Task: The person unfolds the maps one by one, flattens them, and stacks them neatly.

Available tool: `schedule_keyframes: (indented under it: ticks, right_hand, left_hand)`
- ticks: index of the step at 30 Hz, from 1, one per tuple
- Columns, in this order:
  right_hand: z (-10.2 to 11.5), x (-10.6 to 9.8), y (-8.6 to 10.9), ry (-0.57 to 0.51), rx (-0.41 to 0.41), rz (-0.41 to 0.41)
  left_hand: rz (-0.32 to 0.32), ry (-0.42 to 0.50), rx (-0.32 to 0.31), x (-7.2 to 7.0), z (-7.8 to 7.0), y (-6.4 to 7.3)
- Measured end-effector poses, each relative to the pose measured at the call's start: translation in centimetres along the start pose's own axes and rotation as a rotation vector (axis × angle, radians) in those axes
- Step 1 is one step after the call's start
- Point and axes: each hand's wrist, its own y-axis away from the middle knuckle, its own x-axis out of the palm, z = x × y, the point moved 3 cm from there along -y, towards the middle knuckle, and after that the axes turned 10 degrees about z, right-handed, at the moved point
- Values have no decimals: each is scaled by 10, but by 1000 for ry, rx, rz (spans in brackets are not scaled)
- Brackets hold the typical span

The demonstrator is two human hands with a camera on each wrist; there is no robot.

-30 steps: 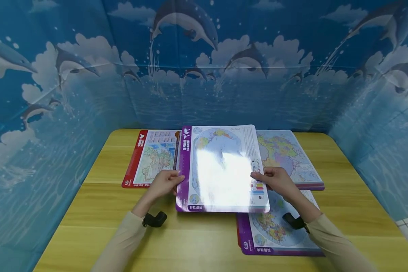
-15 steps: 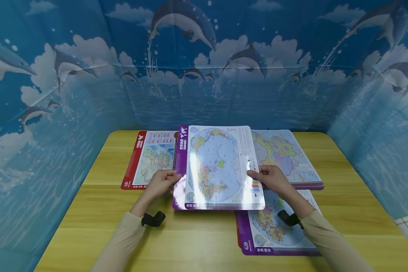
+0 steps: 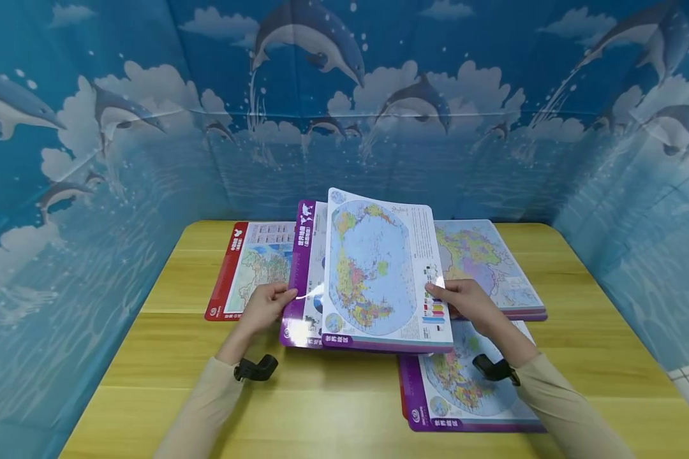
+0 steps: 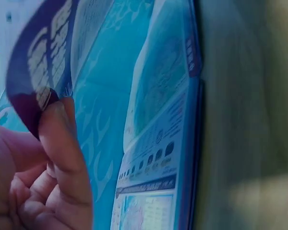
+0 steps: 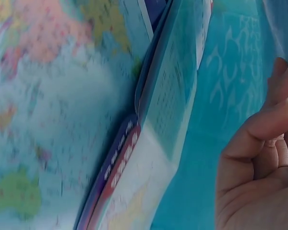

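My left hand (image 3: 266, 307) pinches the left edge of a glossy world map sheet with a purple border (image 3: 296, 274), a map chart held up above the table. My right hand (image 3: 472, 303) pinches the right edge of another world map sheet (image 3: 373, 274) lying over it. The two are fanned apart, so the printed face of the purple-bordered sheet shows at left. Up close in the left wrist view, thumb and finger of the left hand (image 4: 62, 158) clasp the bent purple edge (image 4: 29, 86). In the right wrist view the right hand (image 5: 264, 163) sits at the right side.
A red-bordered map (image 3: 224, 280) lies at the back left of the wooden table (image 3: 321, 408). More maps are stacked at the back right (image 3: 488, 261), and a purple-bordered world map (image 3: 465, 389) lies at the front right under the right forearm. A dolphin-print curtain (image 3: 149, 159) surrounds the table.
The held maps were aligned as one with the purple border at left. Now the upper sheet has shifted right and curled up at its top left, away from the purple-bordered one.
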Motion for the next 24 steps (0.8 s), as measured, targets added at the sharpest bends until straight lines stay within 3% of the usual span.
schedule_keyframes:
  ticks: [6, 14, 18, 21, 24]
  right_hand:
    - [-3, -31, 18, -46, 26, -57]
    - [-15, -95, 52, -81, -9, -113]
    - [-21, -127, 69, 77, -18, -216]
    - [-28, -146, 80, 198, 43, -293]
    - [-34, -160, 87, 250, 88, -324]
  left_hand:
    - [-41, 42, -75, -22, 7, 4]
    - [-63, 23, -147, -72, 27, 17]
    - [-78, 22, -198, -101, 33, 25]
    - [-90, 10, -208, -119, 38, 29]
    - [-88, 14, -203, -133, 42, 34]
